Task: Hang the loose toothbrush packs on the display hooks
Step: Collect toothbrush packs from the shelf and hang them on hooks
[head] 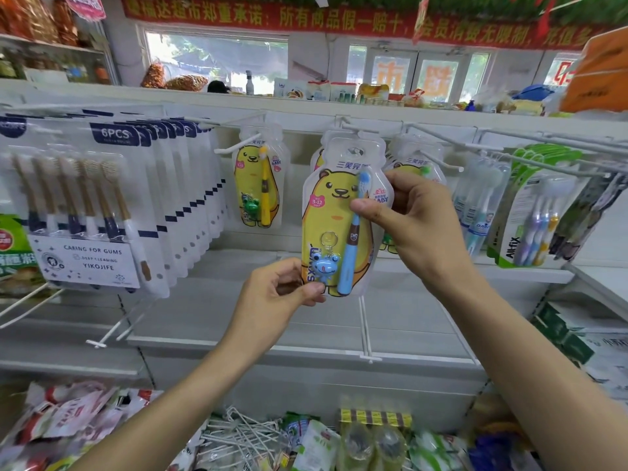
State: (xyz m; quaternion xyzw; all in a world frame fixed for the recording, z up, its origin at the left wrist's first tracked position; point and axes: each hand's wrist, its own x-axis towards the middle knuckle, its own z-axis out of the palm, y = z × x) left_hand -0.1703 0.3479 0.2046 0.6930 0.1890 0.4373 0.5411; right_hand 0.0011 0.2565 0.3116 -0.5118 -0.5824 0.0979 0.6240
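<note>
A child's toothbrush pack [334, 212] with a yellow bear, a blue brush and a blue frog charm is held up in front of the display. My left hand [275, 297] pinches its bottom left corner. My right hand [413, 215] grips its right edge, thumb on the front. The pack's hang hole sits level with a white hook [353, 128], where another bear pack hangs right behind it. Whether the hole is on the hook cannot be told. A bear pack with a yellow brush [256, 185] hangs on the hook to the left, and a third [413, 164] hangs behind my right hand.
Rows of 6PCS brush packs [112, 198] fill the hooks on the left. Blue and green multi-brush packs [530, 215] hang on the right. Bare white hooks [365, 331] jut out of the lower panel. A bin below holds loose wire hooks [244, 436] and mixed packets.
</note>
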